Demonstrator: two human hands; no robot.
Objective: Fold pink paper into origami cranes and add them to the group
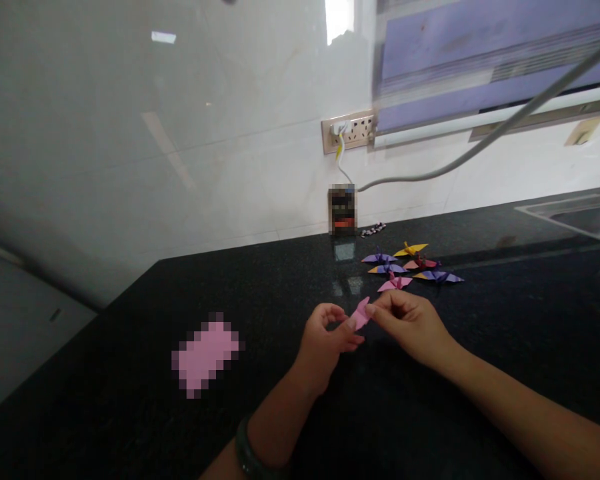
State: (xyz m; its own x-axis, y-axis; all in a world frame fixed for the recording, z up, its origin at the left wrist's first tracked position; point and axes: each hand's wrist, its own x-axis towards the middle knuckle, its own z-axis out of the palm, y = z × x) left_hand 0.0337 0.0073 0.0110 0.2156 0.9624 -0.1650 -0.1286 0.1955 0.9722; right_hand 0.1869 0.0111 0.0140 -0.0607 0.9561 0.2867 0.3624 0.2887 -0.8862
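Note:
A small folded pink paper (362,313), with pointed ends like an unfinished origami crane, is held above the dark counter between both hands. My left hand (325,341) pinches its lower left side between thumb and fingers; a bangle circles that wrist. From the right, my right hand (414,324) grips the paper's right edge with thumb and forefinger. Just beyond my fingers sits a pink paper crane (395,283). Behind it are grouped several more cranes, among them a yellow crane (411,249), a red crane (421,263) and a purple crane (439,276).
A blurred-out pink item (207,357) lies on the black countertop (130,320) at left. Against the wall stands a pixelated dark box (343,210), near a beaded string (374,230). A grey cable (430,175) runs rightward below the wall socket (350,132). A sink edge (555,217) shows at right.

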